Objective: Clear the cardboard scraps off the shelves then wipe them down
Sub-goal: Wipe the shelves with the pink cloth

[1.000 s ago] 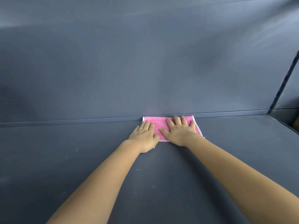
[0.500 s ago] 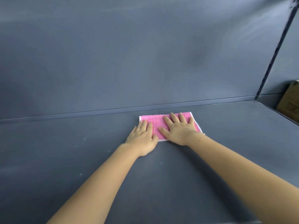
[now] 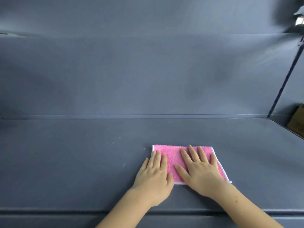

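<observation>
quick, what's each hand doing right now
Left hand: open, fingers straight, pressing the left end of the pink terry cloth with white edging.
Right hand: open, flat on the same cloth.

Both my hands lie flat on a pink cloth (image 3: 172, 155) with a white edge, spread on a dark grey shelf (image 3: 69, 163). My left hand (image 3: 153, 176) presses the cloth's left end with straight fingers, its heel on the bare shelf. My right hand (image 3: 199, 171) covers the middle and right part, fingers spread. The thumbs sit just beside each other. A few pale specks (image 3: 123, 165) dot the shelf left of the cloth. A grey back wall (image 3: 148, 71) rises behind, and a brown box (image 3: 298, 120) shows at the far right.
</observation>
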Action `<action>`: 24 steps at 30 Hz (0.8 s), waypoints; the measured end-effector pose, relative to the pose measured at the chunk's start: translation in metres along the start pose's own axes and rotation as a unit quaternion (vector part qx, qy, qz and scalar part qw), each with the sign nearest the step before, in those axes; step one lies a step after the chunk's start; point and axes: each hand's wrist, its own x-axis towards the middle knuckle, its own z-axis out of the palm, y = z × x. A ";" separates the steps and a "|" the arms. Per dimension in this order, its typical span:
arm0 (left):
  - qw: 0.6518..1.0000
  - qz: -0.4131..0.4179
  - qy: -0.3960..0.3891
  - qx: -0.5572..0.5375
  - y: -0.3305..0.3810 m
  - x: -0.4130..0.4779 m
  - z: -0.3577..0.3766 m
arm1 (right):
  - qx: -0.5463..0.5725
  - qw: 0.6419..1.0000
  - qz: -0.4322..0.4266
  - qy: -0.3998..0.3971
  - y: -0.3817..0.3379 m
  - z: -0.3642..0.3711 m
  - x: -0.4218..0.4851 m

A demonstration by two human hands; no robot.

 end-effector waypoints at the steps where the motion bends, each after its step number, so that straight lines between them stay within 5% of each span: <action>1: 1.000 -0.002 0.012 -0.002 0.000 -0.008 0.002 | -0.011 1.000 0.006 -0.003 -0.003 0.003 -0.005; 4: 0.996 -0.023 0.082 -0.006 -0.003 -0.029 0.007 | -0.038 0.999 0.012 0.007 -0.012 0.006 -0.024; 13: 0.997 -0.021 0.079 0.000 -0.005 -0.059 0.020 | -0.065 0.992 0.009 0.104 -0.028 0.040 -0.052; 22: 0.999 -0.009 0.044 0.000 -0.023 -0.026 0.001 | -0.043 0.998 -0.013 -0.038 -0.028 -0.003 -0.009; 24: 1.000 -0.021 -0.014 -0.006 -0.027 -0.012 -0.009 | -0.025 0.998 -0.027 -0.041 -0.028 -0.007 0.006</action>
